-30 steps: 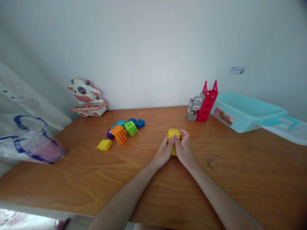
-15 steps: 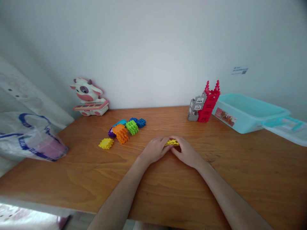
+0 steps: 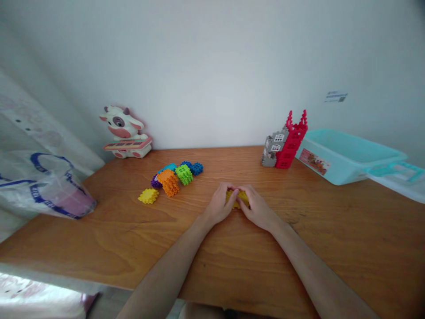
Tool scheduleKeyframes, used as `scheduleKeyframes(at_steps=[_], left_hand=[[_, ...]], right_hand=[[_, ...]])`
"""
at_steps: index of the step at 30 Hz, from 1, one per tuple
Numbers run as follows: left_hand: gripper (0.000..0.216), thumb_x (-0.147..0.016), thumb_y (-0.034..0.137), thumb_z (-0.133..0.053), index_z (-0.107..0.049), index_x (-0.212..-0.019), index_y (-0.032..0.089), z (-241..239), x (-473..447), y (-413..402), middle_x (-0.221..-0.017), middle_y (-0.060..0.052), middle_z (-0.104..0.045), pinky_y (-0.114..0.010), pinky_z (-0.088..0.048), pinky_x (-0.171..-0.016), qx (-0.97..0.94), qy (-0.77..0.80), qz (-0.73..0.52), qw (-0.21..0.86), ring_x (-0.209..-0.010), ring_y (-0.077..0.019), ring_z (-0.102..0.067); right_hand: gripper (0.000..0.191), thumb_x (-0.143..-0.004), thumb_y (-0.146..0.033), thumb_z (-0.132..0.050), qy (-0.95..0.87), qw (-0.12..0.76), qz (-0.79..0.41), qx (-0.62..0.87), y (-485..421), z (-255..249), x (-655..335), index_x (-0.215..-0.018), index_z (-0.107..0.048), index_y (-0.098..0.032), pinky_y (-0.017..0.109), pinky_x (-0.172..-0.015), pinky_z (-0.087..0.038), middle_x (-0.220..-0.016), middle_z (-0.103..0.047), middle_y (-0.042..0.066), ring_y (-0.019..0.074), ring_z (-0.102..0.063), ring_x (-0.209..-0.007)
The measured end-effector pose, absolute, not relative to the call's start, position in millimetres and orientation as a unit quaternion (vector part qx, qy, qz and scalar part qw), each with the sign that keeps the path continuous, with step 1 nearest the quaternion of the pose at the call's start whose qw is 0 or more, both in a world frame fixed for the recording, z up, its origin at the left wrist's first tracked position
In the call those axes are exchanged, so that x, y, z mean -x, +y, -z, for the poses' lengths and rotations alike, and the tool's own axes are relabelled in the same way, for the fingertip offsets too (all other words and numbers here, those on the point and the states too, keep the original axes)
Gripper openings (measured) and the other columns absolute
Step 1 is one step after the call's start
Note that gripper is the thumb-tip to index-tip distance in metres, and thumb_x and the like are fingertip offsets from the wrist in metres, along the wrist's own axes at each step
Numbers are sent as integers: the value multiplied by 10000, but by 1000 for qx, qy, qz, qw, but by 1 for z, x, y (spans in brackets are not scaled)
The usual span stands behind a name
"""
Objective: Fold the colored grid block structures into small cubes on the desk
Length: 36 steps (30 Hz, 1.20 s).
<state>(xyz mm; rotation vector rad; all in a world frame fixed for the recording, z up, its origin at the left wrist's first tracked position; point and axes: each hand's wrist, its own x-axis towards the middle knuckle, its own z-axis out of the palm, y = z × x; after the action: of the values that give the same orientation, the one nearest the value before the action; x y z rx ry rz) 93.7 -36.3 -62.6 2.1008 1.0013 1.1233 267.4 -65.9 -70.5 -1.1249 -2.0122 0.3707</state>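
Between my two hands is a yellow toothed building block (image 3: pixel 244 198), largely covered by the fingers. My left hand (image 3: pixel 220 204) grips its left side, thumb across the near face. On the other side, my right hand (image 3: pixel 258 207) holds the block with the thumb and fingers bent around it. To the left on the table lies another yellow toothed block (image 3: pixel 148 196). Behind that one sit an orange stack (image 3: pixel 168 181), a green block (image 3: pixel 184 174), a dark blue block (image 3: pixel 197 169), and purple and light blue pieces partly hidden by the orange stack.
A red and grey block tower (image 3: pixel 288 144) stands at the back right, beside a turquoise bin (image 3: pixel 352 153). A cow toy with a keyboard (image 3: pixel 124 133) is against the wall at the left. A clear plastic bag with a pink container (image 3: pixel 71 199) rests on the wooden table (image 3: pixel 109 248).
The yellow block in my hands has been tipped so more of its flat face shows. My left hand has shifted slightly, its thumb now raised against the block.
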Motion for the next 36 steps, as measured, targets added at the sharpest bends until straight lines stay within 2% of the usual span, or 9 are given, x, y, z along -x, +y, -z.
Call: scheduleKeyframes(at_steps=[3, 8, 11, 14, 19, 25, 28, 32, 36], left_hand=[[228, -1005, 362, -380, -521, -1042, 186, 65, -94, -35, -1005, -75, -627, -344, -479, -878, -749, 383, -445, 308, -954, -181, -608], [232, -986, 297, -419, -465, -1182, 181, 68, -91, -36, -942, -48, -611, -318, -482, -836, -732, 377, -469, 319, -874, -163, -609], [217, -989, 279, -398, -487, -1165, 188, 66, -89, -39, -931, -50, -620, -319, -485, -821, -744, 386, -453, 304, -858, -166, -611], [191, -986, 290, -410, -523, -1106, 194, 65, -88, -40, -968, -61, -639, -320, -488, -832, -747, 388, -455, 290, -889, -173, -619], [191, -983, 317, -429, -539, -1074, 190, 64, -85, -35, -1019, -72, -643, -332, -484, -877, -752, 389, -452, 282, -953, -183, -619], [215, -988, 340, -411, -547, -1060, 189, 65, -91, -36, -1017, -77, -628, -348, -465, -890, -772, 382, -421, 286, -963, -194, -597], [211, -973, 369, -437, -544, -1003, 189, 68, -101, -39, -964, -58, -615, -331, -467, -863, -703, 408, -466, 350, -918, -183, -589], [219, -974, 372, -407, -532, -926, 199, 70, -111, -41, -909, -31, -595, -300, -464, -846, -603, 430, -512, 436, -893, -168, -581], [269, -987, 414, -386, -538, -949, 195, 66, -104, -39, -930, -41, -601, -305, -459, -843, -655, 438, -484, 380, -896, -176, -575]], right_hand=[[259, -973, -222, -437, -792, 391, -149, 445, -67, 70, -265, -1231, -448, -230, 467, -996, -481, -1192, -596, 125, 250, -589, -1136], [261, -954, -223, -470, -812, 348, -154, 443, -72, 62, -265, -1214, -469, -200, 457, -970, -484, -1190, -618, 138, 257, -598, -1117], [302, -908, -278, -578, -827, 306, -160, 443, -73, 59, -267, -1196, -519, -205, 454, -932, -494, -1151, -655, 120, 272, -623, -1066], [237, -922, -331, -590, -827, 288, -169, 453, -71, 61, -267, -1128, -567, -218, 429, -887, -505, -1101, -683, 99, 265, -644, -1013], [219, -960, -347, -543, -808, 308, -168, 473, -68, 65, -267, -1137, -570, -222, 404, -881, -508, -1097, -690, 88, 245, -650, -1006], [349, -923, -317, -594, -816, 316, -114, 471, -70, 58, -269, -1255, -525, -236, 452, -945, -487, -1172, -646, 103, 273, -613, -1074], [323, -914, -297, -596, -817, 305, -105, 477, -70, 57, -269, -1229, -548, -240, 471, -914, -500, -1099, -651, 102, 285, -620, -1025], [295, -908, -244, -581, -796, 365, -152, 458, -70, 62, -264, -1197, -525, -239, 437, -943, -498, -1130, -626, 95, 251, -606, -1070], [269, -913, -208, -543, -791, 380, -173, 446, -69, 64, -265, -1179, -505, -227, 434, -976, -482, -1162, -609, 106, 233, -593, -1100]])
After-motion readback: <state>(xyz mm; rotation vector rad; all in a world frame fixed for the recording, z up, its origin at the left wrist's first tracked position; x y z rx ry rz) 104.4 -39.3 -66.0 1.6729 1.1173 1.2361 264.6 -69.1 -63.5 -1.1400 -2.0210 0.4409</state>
